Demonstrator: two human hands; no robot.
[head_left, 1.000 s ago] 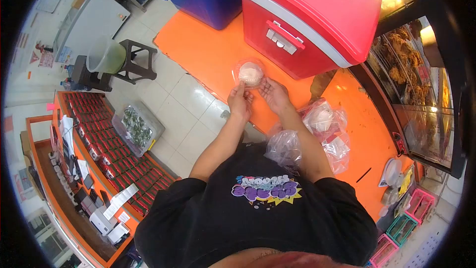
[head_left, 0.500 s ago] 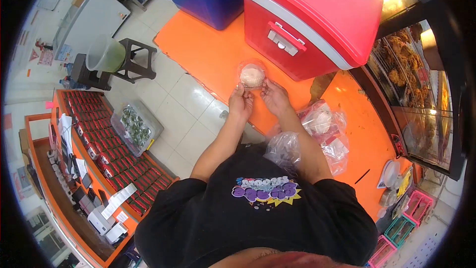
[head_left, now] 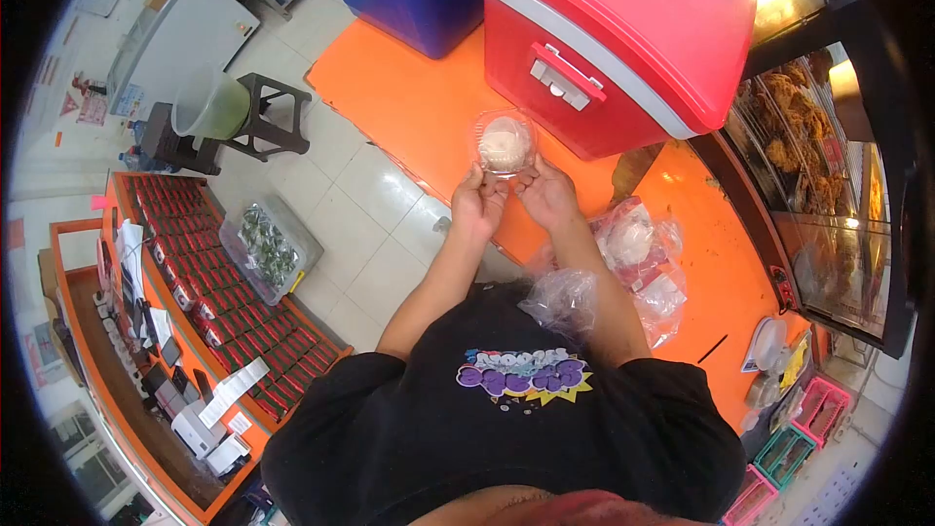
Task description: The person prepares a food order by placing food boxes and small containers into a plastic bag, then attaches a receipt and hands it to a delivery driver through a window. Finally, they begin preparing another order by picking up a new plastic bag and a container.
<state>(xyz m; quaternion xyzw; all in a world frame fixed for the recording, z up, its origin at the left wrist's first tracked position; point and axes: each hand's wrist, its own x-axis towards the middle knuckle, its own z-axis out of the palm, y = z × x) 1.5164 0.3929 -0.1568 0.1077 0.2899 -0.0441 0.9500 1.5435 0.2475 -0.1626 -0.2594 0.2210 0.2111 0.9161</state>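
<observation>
A clear plastic container (head_left: 505,143) with a pale round item inside is held over the orange table (head_left: 390,102). My left hand (head_left: 478,201) grips its near edge on the left, fingers curled. At the near right edge, my right hand (head_left: 547,195) grips the same container. A clear plastic bag (head_left: 562,304) hangs by my right forearm. Right of that forearm, more clear bags with pale contents (head_left: 633,242) lie on the table.
A red cooler (head_left: 575,58) stands just beyond the container, with a blue cooler (head_left: 414,0) to its left. The display case of fried food (head_left: 799,127) is at the right. A thin black stick (head_left: 712,348) lies near stacked plastic lids (head_left: 767,343).
The container sits slightly further right and appears tilted more toward the camera, its clear rim more visible. Both hands have shifted slightly and still hold it from the near side.
</observation>
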